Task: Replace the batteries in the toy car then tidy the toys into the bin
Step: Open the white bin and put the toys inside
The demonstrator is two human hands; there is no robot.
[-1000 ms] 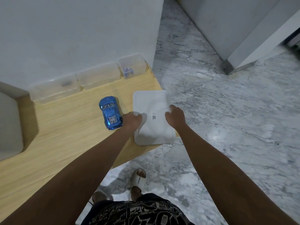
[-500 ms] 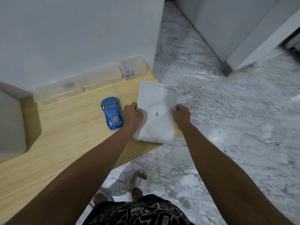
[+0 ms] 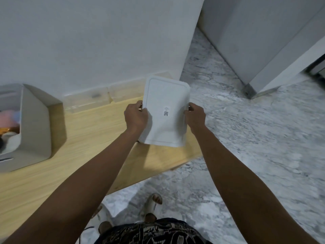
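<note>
Bin (image 3: pixel 33 124) sits at left edge of frame on the wooden tabletop (image 3: pixel 91 131), grey, open-topped, soft pink and other toys blurred inside. Toy car not visible. White lid (image 3: pixel 165 111), flat rectangular with rounded corners and a small QR sticker, held up above the tabletop's right end, centre of frame, tilted toward the viewer. Left hand (image 3: pixel 136 117) grip curled round the lid's left edge; right hand (image 3: pixel 195 117) grip curled round its right edge. Clear plastic boxes (image 3: pixel 98 97) line the white wall at the back of the tabletop, partly behind the lid. Marble floor (image 3: pixel 255 138) fills right side; feet in sandals at bottom centre.
</note>
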